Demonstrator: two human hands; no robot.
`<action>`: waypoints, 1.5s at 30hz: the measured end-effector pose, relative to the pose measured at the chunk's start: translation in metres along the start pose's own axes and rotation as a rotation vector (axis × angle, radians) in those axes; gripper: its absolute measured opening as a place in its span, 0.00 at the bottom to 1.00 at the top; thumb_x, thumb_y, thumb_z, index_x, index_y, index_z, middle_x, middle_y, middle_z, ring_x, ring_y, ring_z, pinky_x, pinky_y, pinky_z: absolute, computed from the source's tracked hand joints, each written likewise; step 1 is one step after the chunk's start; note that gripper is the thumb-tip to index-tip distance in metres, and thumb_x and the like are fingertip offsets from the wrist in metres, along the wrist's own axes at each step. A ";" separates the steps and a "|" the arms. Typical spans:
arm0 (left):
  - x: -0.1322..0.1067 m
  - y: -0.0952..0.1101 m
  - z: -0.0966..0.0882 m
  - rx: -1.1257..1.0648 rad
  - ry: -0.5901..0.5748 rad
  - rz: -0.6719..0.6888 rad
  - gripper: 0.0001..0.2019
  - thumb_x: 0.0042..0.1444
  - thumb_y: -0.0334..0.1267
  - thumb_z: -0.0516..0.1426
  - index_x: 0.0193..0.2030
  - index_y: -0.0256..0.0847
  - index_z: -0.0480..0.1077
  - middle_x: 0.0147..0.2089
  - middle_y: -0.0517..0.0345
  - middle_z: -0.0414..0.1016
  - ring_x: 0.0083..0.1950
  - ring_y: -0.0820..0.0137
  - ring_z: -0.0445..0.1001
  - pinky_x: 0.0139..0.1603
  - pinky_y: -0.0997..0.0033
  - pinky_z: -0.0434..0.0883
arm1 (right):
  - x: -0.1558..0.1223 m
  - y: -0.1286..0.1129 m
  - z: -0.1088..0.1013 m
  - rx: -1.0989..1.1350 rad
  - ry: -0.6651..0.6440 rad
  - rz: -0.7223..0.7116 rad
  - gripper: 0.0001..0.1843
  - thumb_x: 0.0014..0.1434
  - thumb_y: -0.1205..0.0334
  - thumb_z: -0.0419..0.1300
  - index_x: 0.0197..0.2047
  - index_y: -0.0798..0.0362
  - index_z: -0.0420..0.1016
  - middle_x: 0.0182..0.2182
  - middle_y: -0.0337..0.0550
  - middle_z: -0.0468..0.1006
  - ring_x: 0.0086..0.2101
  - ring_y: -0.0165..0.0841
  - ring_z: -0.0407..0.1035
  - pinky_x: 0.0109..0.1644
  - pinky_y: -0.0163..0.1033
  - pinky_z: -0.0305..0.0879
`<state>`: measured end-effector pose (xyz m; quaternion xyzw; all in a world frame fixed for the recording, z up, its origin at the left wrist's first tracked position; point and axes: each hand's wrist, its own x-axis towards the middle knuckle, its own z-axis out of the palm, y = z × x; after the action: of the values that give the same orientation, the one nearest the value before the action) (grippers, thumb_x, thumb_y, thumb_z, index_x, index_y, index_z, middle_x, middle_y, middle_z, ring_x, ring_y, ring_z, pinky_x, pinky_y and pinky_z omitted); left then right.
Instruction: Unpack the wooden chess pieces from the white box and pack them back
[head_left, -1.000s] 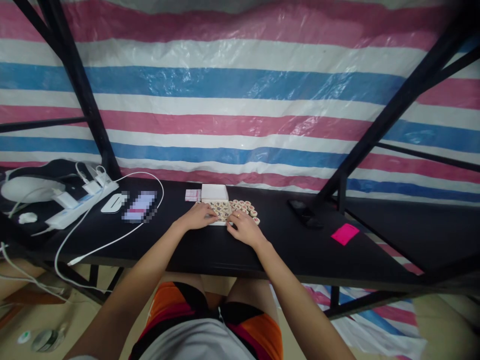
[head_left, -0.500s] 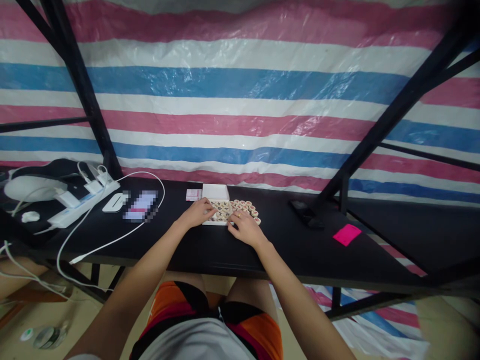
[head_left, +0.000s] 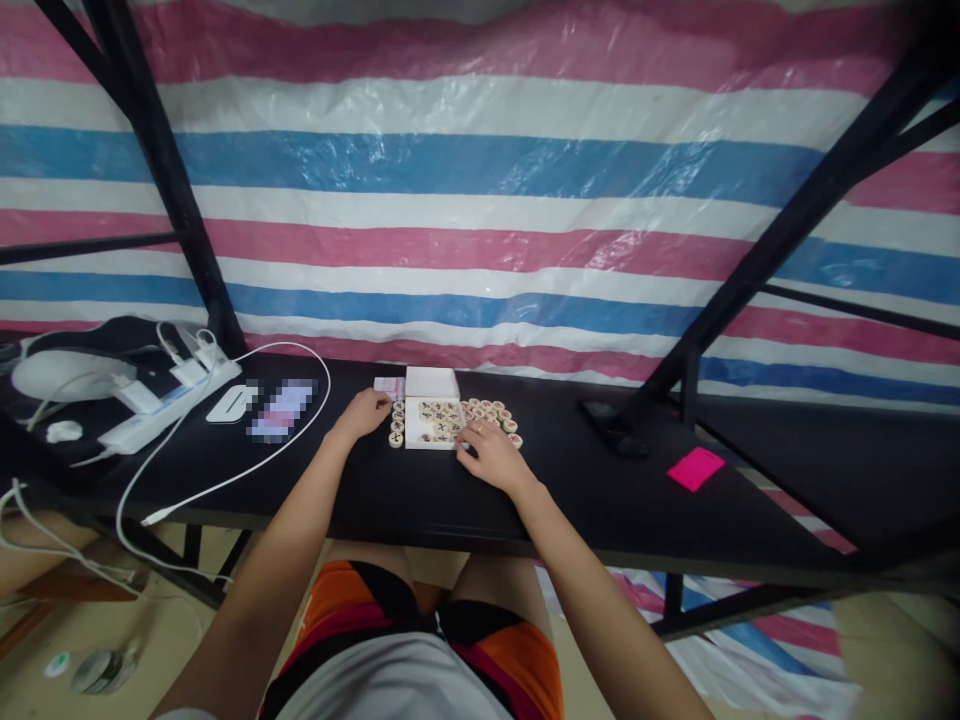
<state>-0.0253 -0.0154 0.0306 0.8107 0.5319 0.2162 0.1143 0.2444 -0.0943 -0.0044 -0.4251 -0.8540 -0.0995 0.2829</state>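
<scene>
A shallow white box (head_left: pixel 413 423) with its lid flap (head_left: pixel 431 384) raised sits on the black table, holding several round Chinese chess pieces (head_left: pixel 440 418) marked in black. My left hand (head_left: pixel 367 411) is left of the box, its fingers pressed together at the far end of a short column of pieces (head_left: pixel 397 426). What those fingertips hold, if anything, is hidden. My right hand (head_left: pixel 489 452), with a ring on one finger, grips the box at its near right corner. Beyond this hand lies a cluster of red-marked pieces (head_left: pixel 495 411), partly covered by it.
A pink-and-white packet (head_left: pixel 388 385) lies behind the left hand. Further left are a phone-like blurred item (head_left: pixel 281 411), a white device (head_left: pixel 231 404), a power strip (head_left: pixel 169 405) and loose cables. Rightward lie a black object (head_left: pixel 611 428) and a pink card (head_left: pixel 696 468). Black frame posts flank the table.
My left hand has moved left out of the box to beside it, uncovering the column of pieces and the box's left part. My right hand has stayed in place.
</scene>
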 end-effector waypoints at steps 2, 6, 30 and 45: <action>0.001 0.000 0.001 -0.032 0.008 -0.007 0.13 0.57 0.36 0.51 0.38 0.39 0.77 0.38 0.49 0.78 0.40 0.63 0.75 0.43 0.70 0.67 | 0.000 0.000 0.000 0.010 0.006 -0.005 0.07 0.60 0.65 0.53 0.33 0.51 0.72 0.32 0.44 0.73 0.38 0.37 0.67 0.47 0.44 0.65; 0.003 -0.003 0.004 -0.075 0.010 -0.041 0.14 0.57 0.31 0.49 0.41 0.40 0.77 0.44 0.50 0.79 0.46 0.62 0.75 0.49 0.69 0.67 | 0.000 -0.001 -0.001 0.004 0.008 -0.007 0.07 0.60 0.65 0.53 0.34 0.52 0.72 0.32 0.45 0.73 0.38 0.37 0.67 0.47 0.43 0.65; -0.013 0.046 0.022 -0.079 -0.144 0.402 0.13 0.55 0.48 0.57 0.37 0.43 0.79 0.40 0.52 0.78 0.46 0.61 0.72 0.52 0.64 0.63 | 0.000 -0.003 -0.003 -0.010 -0.012 0.000 0.06 0.60 0.64 0.53 0.33 0.51 0.71 0.31 0.44 0.72 0.37 0.37 0.66 0.47 0.43 0.65; -0.002 0.001 -0.008 -0.255 0.098 -0.005 0.10 0.55 0.40 0.55 0.35 0.38 0.76 0.33 0.56 0.78 0.36 0.68 0.74 0.41 0.72 0.67 | -0.001 0.001 0.001 0.012 -0.013 0.002 0.07 0.60 0.65 0.53 0.34 0.51 0.72 0.32 0.44 0.72 0.38 0.37 0.66 0.47 0.43 0.65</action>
<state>-0.0287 -0.0177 0.0379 0.7766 0.5073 0.3212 0.1909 0.2453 -0.0933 -0.0060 -0.4249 -0.8560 -0.0912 0.2802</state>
